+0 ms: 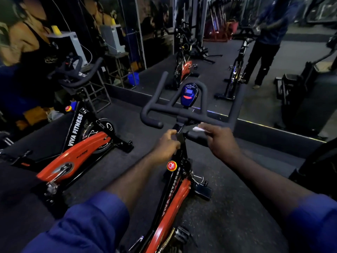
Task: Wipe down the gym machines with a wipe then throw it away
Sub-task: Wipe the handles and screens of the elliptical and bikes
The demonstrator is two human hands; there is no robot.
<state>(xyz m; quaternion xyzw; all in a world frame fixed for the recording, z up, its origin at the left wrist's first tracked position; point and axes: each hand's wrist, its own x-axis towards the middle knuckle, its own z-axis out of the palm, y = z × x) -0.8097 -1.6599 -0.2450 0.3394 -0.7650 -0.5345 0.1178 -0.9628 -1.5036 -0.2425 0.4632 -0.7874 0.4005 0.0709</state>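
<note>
A red and black spin bike [175, 201] stands right in front of me, with black padded handlebars [189, 114] and a blue console [189, 94]. My right hand [220, 141] pinches a small white wipe [197, 129] against the near right grip of the handlebars. My left hand [168, 145] is closed around the black handlebar stem just below the bars. A red knob [171, 165] sits on the frame under my left hand.
A second red spin bike [80, 152] stands to my left. A mirror wall [218, 52] runs across the front, with my reflection and the bikes in it. A dark machine [300, 99] is at the right. A metal stool and a blue bucket [133, 79] stand at the back left.
</note>
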